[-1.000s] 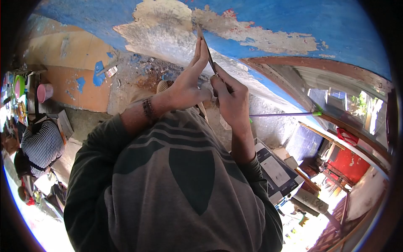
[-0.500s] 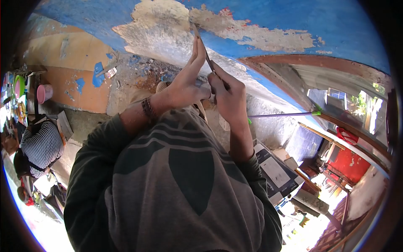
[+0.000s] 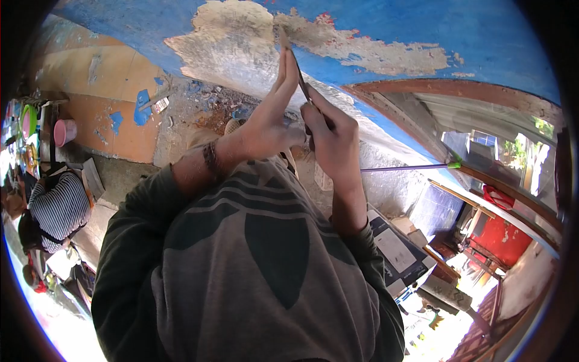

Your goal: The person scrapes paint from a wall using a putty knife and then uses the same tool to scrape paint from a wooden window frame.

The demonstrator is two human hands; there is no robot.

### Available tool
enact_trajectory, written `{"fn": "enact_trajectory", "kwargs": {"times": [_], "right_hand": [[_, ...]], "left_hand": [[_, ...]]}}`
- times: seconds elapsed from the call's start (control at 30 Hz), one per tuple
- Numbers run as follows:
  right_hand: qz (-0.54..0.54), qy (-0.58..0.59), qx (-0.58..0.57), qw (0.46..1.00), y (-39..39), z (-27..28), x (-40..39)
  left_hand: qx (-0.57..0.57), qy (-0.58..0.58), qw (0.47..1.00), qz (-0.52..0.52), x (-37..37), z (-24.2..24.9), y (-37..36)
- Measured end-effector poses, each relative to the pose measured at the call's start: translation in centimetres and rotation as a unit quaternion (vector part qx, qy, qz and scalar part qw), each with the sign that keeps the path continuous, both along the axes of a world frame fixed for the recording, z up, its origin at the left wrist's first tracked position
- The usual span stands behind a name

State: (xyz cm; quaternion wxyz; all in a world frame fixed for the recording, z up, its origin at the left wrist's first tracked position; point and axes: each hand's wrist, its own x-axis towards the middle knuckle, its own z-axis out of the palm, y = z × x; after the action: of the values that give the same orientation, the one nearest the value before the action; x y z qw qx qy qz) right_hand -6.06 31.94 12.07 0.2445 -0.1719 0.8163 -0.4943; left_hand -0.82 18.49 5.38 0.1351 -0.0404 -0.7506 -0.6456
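My right hand (image 3: 333, 139) is closed around the handle of a scraper (image 3: 301, 77), its long, thin dark blade seen nearly edge-on. My left hand (image 3: 271, 123) has its fingers stretched out flat along the blade's left side, close to the tip. The fingertips and blade tip are at the blue wall (image 3: 392, 21), where a patch of bare plaster (image 3: 232, 36) shows among the peeled paint. Whether the tip touches the wall is hard to make out.
Loose paint flakes (image 3: 143, 107) and rubble lie on the floor at left, with a pink bucket (image 3: 64, 132) farther off. A person in a striped top (image 3: 60, 205) is at far left. A purple pole (image 3: 410, 167) and a dark flat box (image 3: 398, 250) are on the right.
Both hands and the scraper have shifted slightly to the right in view. The grip and the flat left fingers look the same.
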Motion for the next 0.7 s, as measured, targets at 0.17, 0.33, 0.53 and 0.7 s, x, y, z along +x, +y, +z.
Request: {"fn": "enact_trajectory", "kwargs": {"times": [0.17,0.33,0.53,0.7], "right_hand": [[-0.005,0.022,-0.019,1.0,0.5,-0.4,0.2],[-0.002,0.028,-0.042,0.999,-0.2,-1.1,0.2],[-0.01,-0.045,-0.051,0.998,-0.4,-0.5,0.2],[-0.019,-0.052,-0.026,0.998,0.7,-0.2,0.3]], "left_hand": [[0.004,-0.009,1.0,-0.017,0.2,0.2,-0.2],[0.043,-0.022,0.999,0.006,0.2,-0.1,-0.2],[0.033,-0.019,0.999,0.019,0.2,0.3,-0.2],[0.021,-0.009,1.0,-0.007,0.5,0.2,-0.6]]}}
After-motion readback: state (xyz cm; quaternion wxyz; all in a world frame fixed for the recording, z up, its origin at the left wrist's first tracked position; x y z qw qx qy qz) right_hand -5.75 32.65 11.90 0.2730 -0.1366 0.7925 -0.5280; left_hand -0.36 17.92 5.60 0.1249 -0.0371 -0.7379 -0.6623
